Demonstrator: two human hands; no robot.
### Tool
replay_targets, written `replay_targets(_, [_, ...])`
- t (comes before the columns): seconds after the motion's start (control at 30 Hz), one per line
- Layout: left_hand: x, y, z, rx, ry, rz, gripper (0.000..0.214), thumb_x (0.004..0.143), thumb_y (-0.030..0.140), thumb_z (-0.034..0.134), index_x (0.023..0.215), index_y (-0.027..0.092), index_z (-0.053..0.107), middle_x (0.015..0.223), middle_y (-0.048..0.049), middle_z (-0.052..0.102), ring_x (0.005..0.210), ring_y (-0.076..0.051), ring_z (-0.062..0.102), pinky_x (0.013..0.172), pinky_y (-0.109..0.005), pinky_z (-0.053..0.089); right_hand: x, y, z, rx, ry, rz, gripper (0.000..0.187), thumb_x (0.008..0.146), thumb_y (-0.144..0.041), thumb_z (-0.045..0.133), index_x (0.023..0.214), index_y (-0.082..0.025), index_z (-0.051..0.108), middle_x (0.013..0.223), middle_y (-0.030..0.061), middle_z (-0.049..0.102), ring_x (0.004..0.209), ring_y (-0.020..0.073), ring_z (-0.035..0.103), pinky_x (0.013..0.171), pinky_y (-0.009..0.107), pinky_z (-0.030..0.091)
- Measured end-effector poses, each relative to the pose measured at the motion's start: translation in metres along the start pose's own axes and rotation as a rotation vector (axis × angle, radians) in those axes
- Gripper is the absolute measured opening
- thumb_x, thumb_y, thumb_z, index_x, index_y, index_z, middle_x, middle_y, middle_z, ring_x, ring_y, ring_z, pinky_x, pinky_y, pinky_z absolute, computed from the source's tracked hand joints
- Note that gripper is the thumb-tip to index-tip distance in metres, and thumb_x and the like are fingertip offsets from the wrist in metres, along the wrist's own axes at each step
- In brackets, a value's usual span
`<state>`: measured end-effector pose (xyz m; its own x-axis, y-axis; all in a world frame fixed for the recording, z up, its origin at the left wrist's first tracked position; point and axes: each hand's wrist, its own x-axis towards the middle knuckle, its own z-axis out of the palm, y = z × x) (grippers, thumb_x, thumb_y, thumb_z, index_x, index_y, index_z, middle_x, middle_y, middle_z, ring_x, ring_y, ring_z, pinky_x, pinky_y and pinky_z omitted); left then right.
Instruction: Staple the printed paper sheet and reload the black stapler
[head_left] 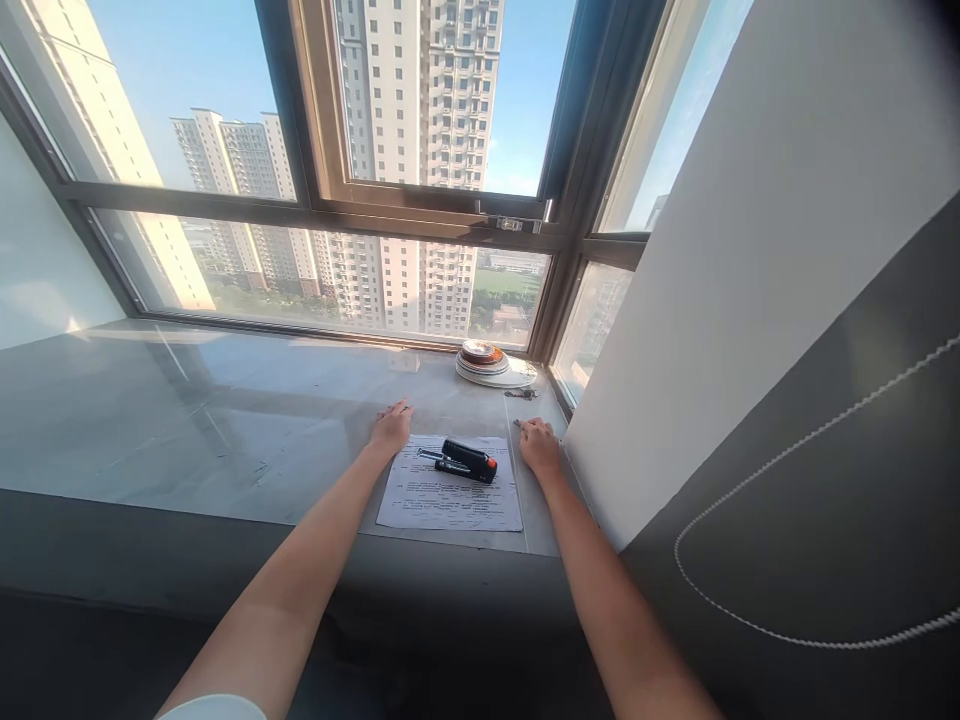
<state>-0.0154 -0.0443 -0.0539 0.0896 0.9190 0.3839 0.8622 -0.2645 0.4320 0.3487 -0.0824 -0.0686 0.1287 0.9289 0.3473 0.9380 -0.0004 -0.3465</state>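
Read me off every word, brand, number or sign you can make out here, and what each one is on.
No text can be read.
Paper sheet: rows of dark print, too small and blurred to quote.
Black stapler: no brand or number legible.

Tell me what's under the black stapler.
Under the stapler lies printed paper, lines of text showing around it; the paper rests on the grey windowsill. Whatever print is directly beneath the stapler is covered and cannot be seen.
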Motion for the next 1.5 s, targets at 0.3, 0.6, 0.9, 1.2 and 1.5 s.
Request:
replay_targets(0.3, [-0.033, -0.005, -0.015, -0.058, 0.104, 0.058, 0.031, 0.094, 0.015, 0.044, 0.098, 0.02, 0.074, 0.099, -0.0149, 0.074, 0.101, -0.03, 0.067, 0.079, -0.036, 0.052, -0.004, -0.001, -0.002, 0.056, 0.043, 0.012, 0.039, 0.096, -0.013, 0.051, 0.13, -0.018, 0.069, 0.129, 0.013, 0.066, 0.122, 0.0263, 0.056, 0.092, 0.032, 0.046])
replay_targets(0.6, [-0.085, 0.006, -0.043, -0.394, 0.303, -0.029, 0.031, 0.097, 0.034, 0.054, 0.109, 0.016, 0.076, 0.105, -0.0128, 0.075, 0.088, -0.025, 0.07, 0.082, -0.035, 0.057, -0.015, -0.02, -0.025, 0.29, 0.158, -0.035, 0.03, 0.097, -0.019, 0.046, 0.109, -0.016, 0.073, 0.111, 0.0125, 0.071, 0.106, 0.0247, 0.06, 0.093, 0.033, 0.047])
replay_targets(0.9, [-0.091, 0.031, -0.034, -0.379, 0.055, 0.162, 0.029, 0.102, 0.028, 0.051, 0.128, 0.021, 0.062, 0.115, -0.01, 0.077, 0.107, -0.025, 0.073, 0.09, -0.036, 0.057, -0.062, -0.071, -0.046, 0.647, -0.206, -0.617, 0.04, 0.096, -0.053, 0.063, 0.123, -0.025, 0.068, 0.117, 0.0076, 0.07, 0.107, 0.0242, 0.062, 0.096, 0.037, 0.05])
replay_targets(1.2, [-0.092, 0.038, -0.03, -0.321, -0.023, 0.343, 0.025, 0.107, 0.033, 0.048, 0.125, 0.021, 0.059, 0.117, -0.0097, 0.076, 0.11, -0.025, 0.072, 0.093, -0.038, 0.057, -0.063, -0.074, -0.039, 0.634, -0.291, -0.634, 0.049, 0.095, -0.049, 0.065, 0.135, -0.023, 0.058, 0.125, 0.01, 0.066, 0.112, 0.0266, 0.061, 0.099, 0.04, 0.049])
replay_targets(1.5, [-0.084, 0.037, -0.023, -0.218, -0.053, 0.419, 0.014, 0.105, 0.033, 0.054, 0.113, 0.027, 0.064, 0.109, -0.0049, 0.078, 0.101, -0.025, 0.072, 0.092, -0.039, 0.054, -0.059, -0.072, -0.034, 0.659, -0.299, -0.678, 0.045, 0.094, -0.047, 0.067, 0.132, -0.025, 0.058, 0.12, 0.0108, 0.066, 0.11, 0.0286, 0.062, 0.096, 0.043, 0.05])
